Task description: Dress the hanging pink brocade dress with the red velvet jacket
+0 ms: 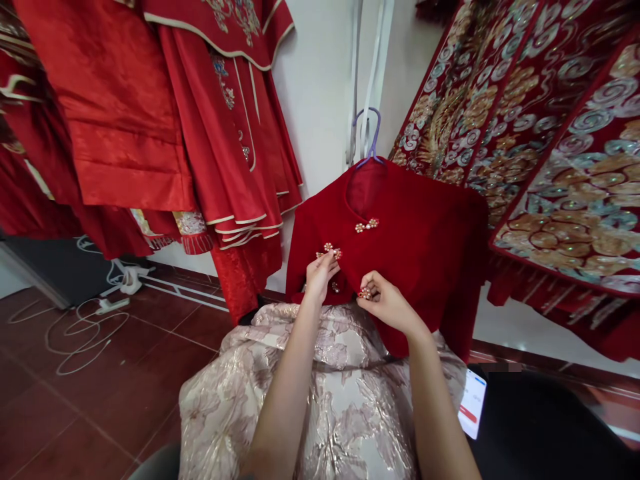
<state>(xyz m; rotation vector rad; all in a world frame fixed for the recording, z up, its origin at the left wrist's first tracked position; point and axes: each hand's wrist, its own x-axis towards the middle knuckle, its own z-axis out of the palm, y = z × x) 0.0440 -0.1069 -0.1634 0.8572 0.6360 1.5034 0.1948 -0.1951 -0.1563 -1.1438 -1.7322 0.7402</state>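
Observation:
A dark red velvet jacket (425,227) hangs in front of me on a purple hanger (371,137). At its neck a gold, flower-shaped frog button (367,225) with a pearl-like bead joins the two front edges. Below that, the front edges lie apart. My left hand (320,277) pinches a second flower frog button (334,253) on the left front edge. My right hand (387,303) is closed on the matching flower piece (365,293) on the other edge. Fingers partly cover both pieces. Another flower ornament (335,287) shows just under my left hand.
Shiny floral cloth (345,400) covers my lap. Red garments (225,133) hang at the left, and a heavily embroidered one (565,153) at the right. A lit phone (472,403) lies beside my right arm on a black surface (540,427). White cables (83,333) trail over the tiled floor.

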